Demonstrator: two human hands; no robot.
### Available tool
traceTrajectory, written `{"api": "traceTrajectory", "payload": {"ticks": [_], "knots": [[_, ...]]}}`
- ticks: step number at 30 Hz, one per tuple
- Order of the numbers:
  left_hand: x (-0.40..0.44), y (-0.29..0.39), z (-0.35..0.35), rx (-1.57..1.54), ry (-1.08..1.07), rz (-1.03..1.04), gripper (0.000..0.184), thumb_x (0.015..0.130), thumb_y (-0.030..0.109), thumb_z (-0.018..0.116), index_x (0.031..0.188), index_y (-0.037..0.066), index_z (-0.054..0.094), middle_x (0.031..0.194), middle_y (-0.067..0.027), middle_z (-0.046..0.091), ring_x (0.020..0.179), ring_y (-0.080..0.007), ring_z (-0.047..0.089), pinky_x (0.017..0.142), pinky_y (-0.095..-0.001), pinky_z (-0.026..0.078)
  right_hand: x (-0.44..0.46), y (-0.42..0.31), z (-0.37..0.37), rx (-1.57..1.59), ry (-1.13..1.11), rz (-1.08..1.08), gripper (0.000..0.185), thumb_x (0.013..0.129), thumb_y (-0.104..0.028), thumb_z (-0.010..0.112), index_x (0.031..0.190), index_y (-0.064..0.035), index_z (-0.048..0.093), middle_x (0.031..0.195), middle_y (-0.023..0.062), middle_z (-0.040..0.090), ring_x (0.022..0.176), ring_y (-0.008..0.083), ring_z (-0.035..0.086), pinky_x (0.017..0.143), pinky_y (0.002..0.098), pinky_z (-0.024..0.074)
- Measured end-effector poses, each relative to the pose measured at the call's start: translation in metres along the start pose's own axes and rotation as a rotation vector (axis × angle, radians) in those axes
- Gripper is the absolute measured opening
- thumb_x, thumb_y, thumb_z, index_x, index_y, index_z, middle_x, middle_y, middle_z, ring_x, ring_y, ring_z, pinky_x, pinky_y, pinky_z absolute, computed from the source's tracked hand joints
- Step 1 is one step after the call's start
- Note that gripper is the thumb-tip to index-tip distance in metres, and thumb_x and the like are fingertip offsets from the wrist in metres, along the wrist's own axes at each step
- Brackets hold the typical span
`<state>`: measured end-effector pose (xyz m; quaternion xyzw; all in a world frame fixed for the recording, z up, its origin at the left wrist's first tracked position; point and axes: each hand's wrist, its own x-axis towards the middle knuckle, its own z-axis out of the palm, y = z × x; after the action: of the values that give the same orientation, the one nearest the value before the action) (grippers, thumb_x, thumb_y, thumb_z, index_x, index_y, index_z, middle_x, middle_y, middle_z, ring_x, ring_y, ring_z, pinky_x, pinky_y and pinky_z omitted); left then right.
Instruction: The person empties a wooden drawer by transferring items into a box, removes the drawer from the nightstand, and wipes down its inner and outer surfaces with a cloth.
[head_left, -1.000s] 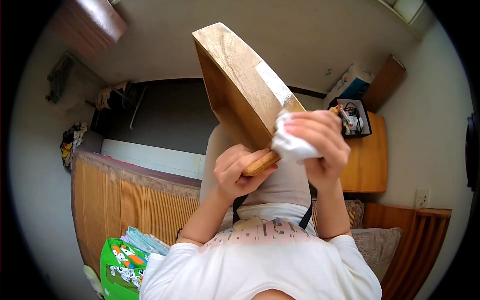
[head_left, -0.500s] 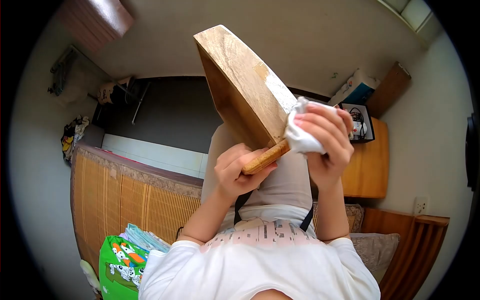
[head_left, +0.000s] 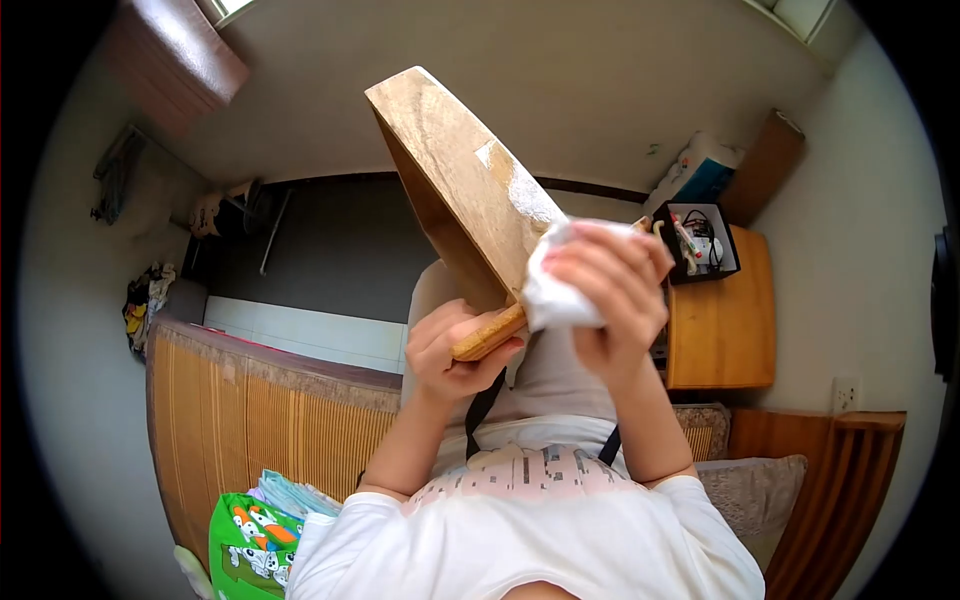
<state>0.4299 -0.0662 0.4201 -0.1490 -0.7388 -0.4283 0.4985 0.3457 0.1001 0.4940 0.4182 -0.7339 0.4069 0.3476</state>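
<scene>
Wooden drawer (head_left: 450, 150), left hand (head_left: 437, 345) curled round its near end, right hand (head_left: 618, 290) clutching white cloth (head_left: 556, 295) at its side

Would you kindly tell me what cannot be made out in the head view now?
Head view:
What is under the white cloth, covered by it.
Outlines of the right hand, blurred by motion.
Much inside the wooden drawer, hidden by its side panel.
Some items in the black box, too small.
</scene>
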Motion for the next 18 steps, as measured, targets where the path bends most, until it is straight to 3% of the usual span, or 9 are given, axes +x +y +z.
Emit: {"api": "traceTrajectory", "payload": {"ticks": [3, 6, 10, 12, 14, 15, 18], "knots": [[-0.002, 0.002, -0.001, -0.049, -0.002, -0.006, 0.026, 0.077, 0.013, 0.085, 0.096, 0.0, 0.072, 0.068, -0.0099, 0.064, 0.055, -0.0232, 0.059, 0.052, -0.031, 0.048, -0.007, -0.02, 0.003, 0.099, -0.088, -0.084, 0.02, 0.087, -0.013, 0.065, 0.099, -0.0196, 0.08, 0.098, -0.002, 0.076, 0.105, 0.0171, 0.071, 0.105, 0.0344, 0.0358], [-0.003, 0.005, -0.002, -0.066, -0.034, -0.042, 0.03, 0.076, 0.013, 0.089, 0.097, -0.001, 0.073, 0.065, -0.0082, 0.063, 0.053, -0.0211, 0.058, 0.05, -0.029, 0.045, -0.005, 0.031, -0.012, 0.038, 0.01, -0.022, 0.017, 0.085, -0.011, 0.066, 0.097, -0.0118, 0.079, 0.101, 0.0039, 0.076, 0.103, 0.022, 0.07, 0.103, 0.0371, 0.0393], [-0.002, 0.004, 0.003, -0.078, -0.015, -0.007, 0.032, 0.076, 0.013, 0.091, 0.098, -0.002, 0.073, 0.064, -0.0077, 0.063, 0.051, -0.0189, 0.056, 0.048, -0.028, 0.042, -0.018, 0.084, -0.018, 0.401, 0.072, 0.215, 0.021, 0.081, -0.004, 0.069, 0.1, -0.0014, 0.077, 0.102, 0.0105, 0.075, 0.102, 0.0289, 0.068, 0.092, 0.0362, 0.0491], [0.001, 0.003, 0.002, -0.094, -0.021, 0.008, 0.032, 0.076, 0.013, 0.091, 0.097, -0.002, 0.073, 0.063, -0.0078, 0.063, 0.051, -0.0188, 0.057, 0.048, -0.0277, 0.043, -0.027, 0.089, -0.018, 0.461, 0.058, 0.23, 0.021, 0.085, -0.007, 0.073, 0.104, 0.0011, 0.076, 0.104, 0.0106, 0.075, 0.102, 0.0249, 0.068, 0.091, 0.033, 0.0505], [0.0, 0.001, 0.001, -0.116, -0.022, 0.002, 0.032, 0.076, 0.014, 0.091, 0.097, -0.002, 0.073, 0.063, -0.0077, 0.063, 0.051, -0.0188, 0.057, 0.049, -0.0279, 0.043, -0.039, 0.079, -0.013, 1.021, 0.126, 0.653, 0.027, 0.091, -0.017, 0.075, 0.109, 0.0041, 0.073, 0.105, 0.0114, 0.074, 0.1, 0.0215, 0.067, 0.09, 0.0325, 0.0516], [0.0, 0.001, 0.0, -0.136, -0.027, -0.006, 0.033, 0.076, 0.014, 0.091, 0.097, -0.003, 0.073, 0.063, -0.0076, 0.063, 0.051, -0.0188, 0.057, 0.049, -0.028, 0.043, -0.039, 0.072, -0.009, 1.066, 0.148, 0.672, 0.039, 0.093, -0.028, 0.077, 0.112, 0.0057, 0.072, 0.108, 0.0127, 0.074, 0.101, 0.0189, 0.067, 0.09, 0.0309, 0.0514], [0.0, -0.001, -0.004, -0.147, -0.021, -0.034, 0.032, 0.076, 0.013, 0.09, 0.098, -0.002, 0.073, 0.065, -0.0076, 0.064, 0.052, -0.0193, 0.058, 0.05, -0.0281, 0.044, -0.03, 0.057, -0.009, 0.861, 0.154, 0.614, 0.037, 0.087, -0.026, 0.081, 0.108, 0.0032, 0.074, 0.109, 0.0149, 0.074, 0.103, 0.0211, 0.069, 0.088, 0.0301, 0.0518]]}}
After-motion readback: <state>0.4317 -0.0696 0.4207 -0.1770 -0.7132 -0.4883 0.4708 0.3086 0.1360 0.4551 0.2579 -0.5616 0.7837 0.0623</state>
